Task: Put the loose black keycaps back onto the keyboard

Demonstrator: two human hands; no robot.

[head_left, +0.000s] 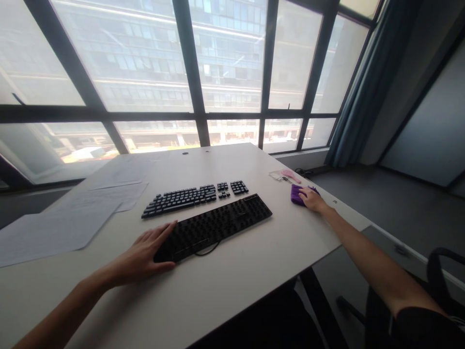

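Observation:
A black keyboard with its keycaps off lies at a slant on the white table. My left hand grips its left end, thumb along the near edge and fingers at the far edge. Behind it the loose dark keycaps are laid out in keyboard order, in separate blocks. Over at the right side of the table, my right hand has its fingers closed on a folded purple cloth, which lies on the tabletop. A short piece of black cable loops out from the keyboard's near edge.
White paper sheets overlap on the left of the white table. Beyond the cloth lie a pink brush-like item and a clear plastic packet. Large windows stand behind; a black chair is at lower right.

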